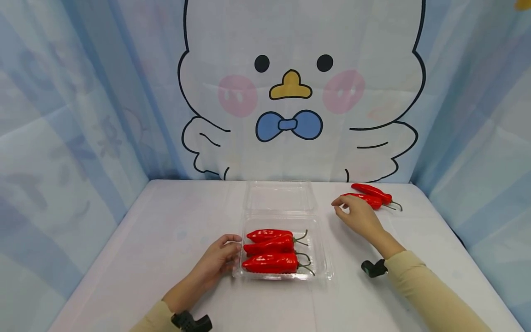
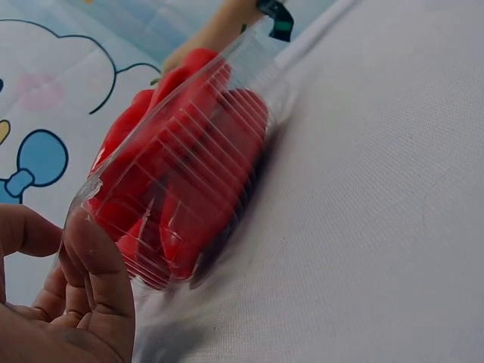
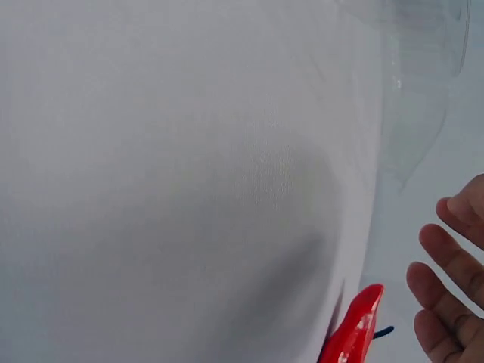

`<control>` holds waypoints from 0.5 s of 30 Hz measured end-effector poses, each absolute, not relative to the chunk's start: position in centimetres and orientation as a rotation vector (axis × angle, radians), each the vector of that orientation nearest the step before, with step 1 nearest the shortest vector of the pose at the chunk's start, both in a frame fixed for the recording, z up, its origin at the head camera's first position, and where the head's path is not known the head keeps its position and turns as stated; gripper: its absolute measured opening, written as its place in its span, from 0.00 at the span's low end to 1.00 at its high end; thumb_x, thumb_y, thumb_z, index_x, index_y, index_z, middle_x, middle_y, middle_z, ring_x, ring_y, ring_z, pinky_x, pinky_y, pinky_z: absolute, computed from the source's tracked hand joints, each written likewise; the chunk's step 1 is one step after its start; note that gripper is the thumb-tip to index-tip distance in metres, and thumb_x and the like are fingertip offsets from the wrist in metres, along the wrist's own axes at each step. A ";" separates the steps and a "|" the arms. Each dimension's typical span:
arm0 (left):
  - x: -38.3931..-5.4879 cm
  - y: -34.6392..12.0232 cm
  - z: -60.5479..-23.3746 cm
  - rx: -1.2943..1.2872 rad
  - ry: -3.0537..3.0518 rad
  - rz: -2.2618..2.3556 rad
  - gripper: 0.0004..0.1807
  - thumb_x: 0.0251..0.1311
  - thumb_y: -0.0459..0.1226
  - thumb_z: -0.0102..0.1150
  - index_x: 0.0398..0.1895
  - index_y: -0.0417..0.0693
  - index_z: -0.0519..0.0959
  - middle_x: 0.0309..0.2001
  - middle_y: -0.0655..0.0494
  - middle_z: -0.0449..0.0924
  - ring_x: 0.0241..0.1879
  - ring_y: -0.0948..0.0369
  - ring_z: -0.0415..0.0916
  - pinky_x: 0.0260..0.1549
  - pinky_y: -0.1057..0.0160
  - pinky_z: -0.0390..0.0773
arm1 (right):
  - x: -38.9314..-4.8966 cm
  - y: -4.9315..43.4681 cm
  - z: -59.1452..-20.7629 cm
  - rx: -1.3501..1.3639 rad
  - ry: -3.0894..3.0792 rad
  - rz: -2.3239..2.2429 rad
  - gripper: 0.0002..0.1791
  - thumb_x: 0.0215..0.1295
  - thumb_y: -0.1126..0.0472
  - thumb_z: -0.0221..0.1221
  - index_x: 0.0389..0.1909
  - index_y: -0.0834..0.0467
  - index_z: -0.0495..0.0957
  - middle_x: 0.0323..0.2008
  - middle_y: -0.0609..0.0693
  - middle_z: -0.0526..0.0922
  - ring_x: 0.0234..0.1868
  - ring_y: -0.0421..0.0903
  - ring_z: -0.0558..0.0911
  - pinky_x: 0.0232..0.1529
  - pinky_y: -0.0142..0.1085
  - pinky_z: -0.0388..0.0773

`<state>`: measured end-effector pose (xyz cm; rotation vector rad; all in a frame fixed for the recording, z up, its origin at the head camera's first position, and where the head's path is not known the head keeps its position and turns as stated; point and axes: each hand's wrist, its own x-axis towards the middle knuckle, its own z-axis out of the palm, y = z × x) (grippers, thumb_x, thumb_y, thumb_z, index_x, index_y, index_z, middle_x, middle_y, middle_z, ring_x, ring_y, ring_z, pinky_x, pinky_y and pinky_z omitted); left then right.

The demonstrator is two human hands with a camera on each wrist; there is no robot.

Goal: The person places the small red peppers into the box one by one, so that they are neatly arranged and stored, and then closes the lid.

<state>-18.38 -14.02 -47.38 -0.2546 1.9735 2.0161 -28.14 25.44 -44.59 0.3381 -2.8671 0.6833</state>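
Peppers (image 1: 269,246) in the container (image 1: 282,277) (lid (image 1: 280,197) behind), two more peppers (image 1: 370,191) farther back, right, on the table (image 1: 186,207).

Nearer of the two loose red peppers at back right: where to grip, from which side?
I'd pinch the nearer loose pepper across its body, clear of the thin stem, coming from above and the near side. It lies roughly left to right, stem end right, so its width suits a pinch; the other loose pepper lies close on its far side.

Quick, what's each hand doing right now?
Left hand: pinching the edge of the clear container.
Right hand: open, holding nothing, near two red peppers.
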 end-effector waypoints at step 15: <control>-18.5 -13.8 -47.2 -0.273 1.985 2.005 0.20 0.65 0.36 0.60 0.58 0.41 0.71 0.35 0.55 0.76 0.31 0.60 0.71 0.26 0.69 0.76 | -29.0 27.8 -45.5 0.274 -2.888 0.665 0.15 0.68 0.60 0.64 0.53 0.59 0.84 0.54 0.60 0.86 0.54 0.60 0.82 0.57 0.58 0.81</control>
